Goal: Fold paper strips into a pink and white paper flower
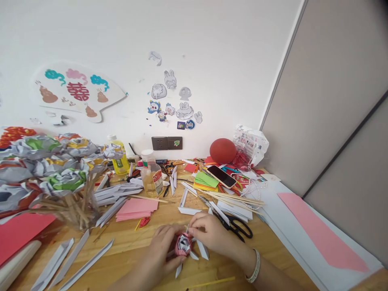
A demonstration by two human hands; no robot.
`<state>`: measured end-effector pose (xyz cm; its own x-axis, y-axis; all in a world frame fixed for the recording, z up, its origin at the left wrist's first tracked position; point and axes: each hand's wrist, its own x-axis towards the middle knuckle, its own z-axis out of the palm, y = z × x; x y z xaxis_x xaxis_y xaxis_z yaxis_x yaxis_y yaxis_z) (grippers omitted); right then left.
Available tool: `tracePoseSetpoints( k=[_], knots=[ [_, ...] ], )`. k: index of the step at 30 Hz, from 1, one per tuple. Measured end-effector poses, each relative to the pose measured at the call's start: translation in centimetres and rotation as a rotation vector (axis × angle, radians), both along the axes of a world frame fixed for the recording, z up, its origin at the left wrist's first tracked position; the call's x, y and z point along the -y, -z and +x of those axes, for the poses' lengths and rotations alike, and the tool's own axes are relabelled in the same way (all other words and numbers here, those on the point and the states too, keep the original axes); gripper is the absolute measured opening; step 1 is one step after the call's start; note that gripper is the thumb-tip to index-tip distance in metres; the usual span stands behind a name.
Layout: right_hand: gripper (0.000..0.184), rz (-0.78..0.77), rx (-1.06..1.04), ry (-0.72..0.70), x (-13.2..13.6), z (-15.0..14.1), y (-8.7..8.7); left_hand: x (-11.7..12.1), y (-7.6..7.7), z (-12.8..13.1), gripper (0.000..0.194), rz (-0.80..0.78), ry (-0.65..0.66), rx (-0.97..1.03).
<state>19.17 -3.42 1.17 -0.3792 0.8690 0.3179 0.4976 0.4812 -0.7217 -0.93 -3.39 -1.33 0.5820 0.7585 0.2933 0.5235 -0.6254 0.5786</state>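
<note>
Low over the front of the wooden table, a small paper flower [183, 244] with a pink ring and a white and dark centre sits between my two hands. My left hand [165, 244] wraps its left side, thumb below and fingers above. With the fingertips pinched together, my right hand [209, 232] touches the flower's upper right edge; a pale strip end shows there. White folded paper strips [202, 249] stick out below and to the right of the flower. Black-handled scissors [239, 228] lie just beyond my right hand, partly under paper.
A jar of paper flowers on sticks [77, 202] stands at the left. Pink paper squares [138, 208], a glue bottle [151, 173], a phone [222, 176], thin wooden sticks [233, 197] and a red balloon [223, 150] lie further back. Folded white strips [86, 264] are at front left.
</note>
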Motion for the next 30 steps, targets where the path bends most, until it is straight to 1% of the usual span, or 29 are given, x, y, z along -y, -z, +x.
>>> tracePoseSetpoints(
  k=[5,10,12,15,17,19,20,22,24,25,28,30],
  knots=[
    [0.019,0.015,0.005,0.004,-0.3,0.2,0.2,-0.1,0.3,0.1,0.050,0.060,0.012,0.018],
    [0.021,-0.020,-0.030,-0.065,-0.1,-0.1,0.2,-0.4,-0.3,-0.2,0.037,0.086,0.050,-0.008],
    [0.021,-0.020,-0.028,-0.061,0.1,-0.2,0.1,-0.6,-0.5,-0.4,0.040,0.065,0.048,-0.015],
    [0.016,-0.016,-0.016,-0.029,0.3,-0.1,0.0,-1.0,-0.5,-0.6,0.041,0.031,0.038,-0.039],
    [0.012,-0.008,-0.008,-0.038,0.4,0.0,-0.2,-1.4,-0.4,-0.9,0.047,0.030,0.022,-0.041],
    [0.013,-0.001,-0.005,-0.065,0.4,0.0,-0.3,-1.8,-0.3,-1.1,0.054,0.042,-0.022,-0.022],
    [0.013,0.002,-0.004,-0.075,0.4,0.0,-0.3,-1.9,-0.3,-1.3,0.053,0.045,-0.047,-0.012],
    [0.014,0.011,0.003,-0.080,0.4,0.0,-0.1,-2.1,-0.7,-1.6,0.039,0.026,-0.059,-0.010],
    [0.014,0.026,0.024,-0.083,0.4,-0.1,0.2,-2.3,-1.5,-1.9,0.023,-0.014,-0.007,-0.038],
    [0.014,0.037,0.035,-0.084,0.4,-0.1,0.4,-2.3,-1.9,-1.9,0.021,-0.034,0.034,-0.056],
    [0.015,0.064,0.058,-0.082,0.3,-0.2,0.8,-2.0,-3.0,-1.8,0.031,-0.061,0.135,-0.097],
    [0.016,0.074,0.061,-0.077,0.3,-0.3,0.9,-1.6,-3.0,-1.4,0.037,-0.046,0.136,-0.106]
  ],
)
